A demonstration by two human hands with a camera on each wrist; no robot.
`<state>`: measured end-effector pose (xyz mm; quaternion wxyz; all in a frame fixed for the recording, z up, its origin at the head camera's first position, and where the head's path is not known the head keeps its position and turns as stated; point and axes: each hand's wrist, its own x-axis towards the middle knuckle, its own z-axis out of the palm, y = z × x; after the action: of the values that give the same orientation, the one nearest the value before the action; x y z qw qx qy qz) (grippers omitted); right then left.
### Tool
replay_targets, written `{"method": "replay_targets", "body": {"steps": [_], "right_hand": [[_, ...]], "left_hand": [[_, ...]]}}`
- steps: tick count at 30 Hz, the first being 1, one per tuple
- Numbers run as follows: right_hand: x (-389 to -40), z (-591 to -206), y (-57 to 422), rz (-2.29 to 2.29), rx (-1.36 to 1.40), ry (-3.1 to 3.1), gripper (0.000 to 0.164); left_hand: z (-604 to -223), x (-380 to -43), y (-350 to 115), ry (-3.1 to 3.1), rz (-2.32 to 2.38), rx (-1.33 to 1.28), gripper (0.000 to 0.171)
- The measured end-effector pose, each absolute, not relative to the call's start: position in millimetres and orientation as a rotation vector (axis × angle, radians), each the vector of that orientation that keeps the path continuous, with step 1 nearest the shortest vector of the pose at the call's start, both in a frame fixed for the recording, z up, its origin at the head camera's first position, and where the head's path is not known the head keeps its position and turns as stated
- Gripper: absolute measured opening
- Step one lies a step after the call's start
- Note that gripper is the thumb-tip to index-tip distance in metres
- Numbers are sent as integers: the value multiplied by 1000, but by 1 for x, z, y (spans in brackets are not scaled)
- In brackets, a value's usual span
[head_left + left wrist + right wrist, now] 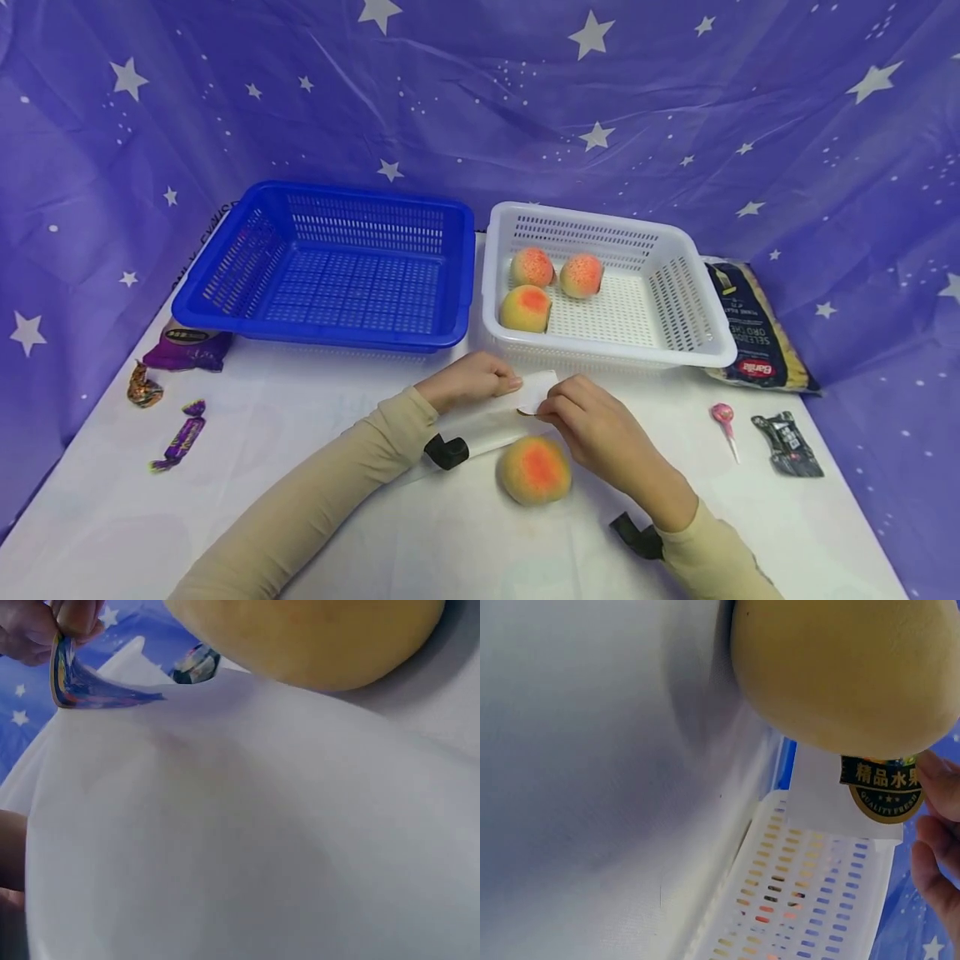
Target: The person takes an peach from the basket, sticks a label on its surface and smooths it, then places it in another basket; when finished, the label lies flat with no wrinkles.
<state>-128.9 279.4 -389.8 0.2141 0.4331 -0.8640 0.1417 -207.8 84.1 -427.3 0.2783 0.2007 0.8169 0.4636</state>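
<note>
My left hand (472,382) grips a white sticker sheet (487,423) by its far edge, over the table. Just right of it, my right hand (600,429) pinches a sticker between thumb and fingers. Dark with gold lettering, that sticker (885,787) shows its printed face in the right wrist view. Its colourful edge curls up from the sheet (225,825) in the left wrist view. A yellow peach (535,471) with a red-orange patch rests on the table, nearer to me than both hands. It hides part of the sticker in the right wrist view.
A blue basket (322,333) stands at the back left. Beside it, a white basket (607,346) holds three peaches (525,309). Wrapped candies (180,435) and a purple packet (187,348) lie left; a lollipop (723,414), black packet (787,444) and pasta bag (757,329) lie right.
</note>
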Motion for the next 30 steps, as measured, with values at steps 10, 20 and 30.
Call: {"method": "replay_targets", "body": {"steps": [10, 20, 30], "right_hand": [[-120, -381, 284, 578, 1199, -2329, 5], [-115, -373, 298, 690, 1075, -2366, 14], [-108, -378, 310, 747, 917, -2448, 21]], "left_hand": [[-447, -215, 75, 2531, 1149, 489, 25], [-434, -207, 68, 2669, 958, 653, 29], [-401, -143, 74, 2570, 999, 1064, 44]]}}
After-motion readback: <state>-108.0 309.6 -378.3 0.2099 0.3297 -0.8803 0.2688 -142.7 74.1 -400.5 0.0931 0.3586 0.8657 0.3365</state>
